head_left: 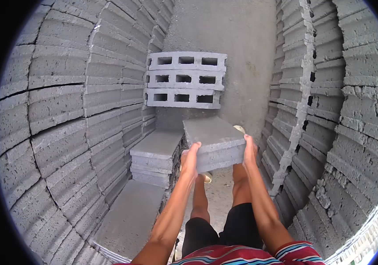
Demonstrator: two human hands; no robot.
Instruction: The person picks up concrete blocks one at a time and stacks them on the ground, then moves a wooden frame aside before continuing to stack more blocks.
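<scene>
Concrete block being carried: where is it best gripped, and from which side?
Grip the concrete block by its two opposite sides, left hand and right hand coming in from either side: it is flat, level and too broad for one hand.

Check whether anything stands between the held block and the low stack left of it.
Nothing visible. The left hand and right hand grip the block close beside the stack, whose top is bare.
</scene>
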